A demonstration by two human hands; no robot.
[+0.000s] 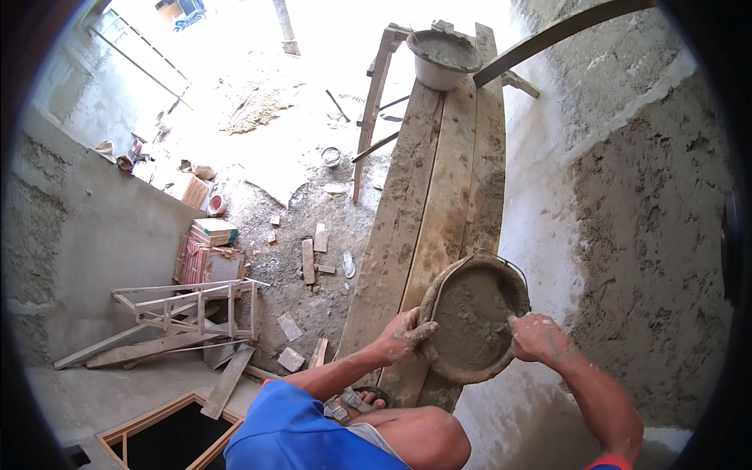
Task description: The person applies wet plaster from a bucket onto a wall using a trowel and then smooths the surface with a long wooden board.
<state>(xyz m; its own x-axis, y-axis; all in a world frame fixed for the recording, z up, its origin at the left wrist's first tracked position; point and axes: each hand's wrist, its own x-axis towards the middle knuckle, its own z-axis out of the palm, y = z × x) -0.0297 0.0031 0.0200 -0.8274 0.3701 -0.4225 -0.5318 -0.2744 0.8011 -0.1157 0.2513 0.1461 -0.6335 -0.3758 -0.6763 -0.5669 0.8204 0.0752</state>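
While left hand, fingers partly open, braces mortar bucket, right hand, curled, hold unclear, best keeps it level

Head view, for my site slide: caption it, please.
Smeared left hand and right hand at a round bucket of wet grey mix, above brown wooden planks.

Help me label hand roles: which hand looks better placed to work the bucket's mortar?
Probably the right hand: it is closed beside the mortar, though what it grips is unclear. The left hand is against the bucket's left rim.
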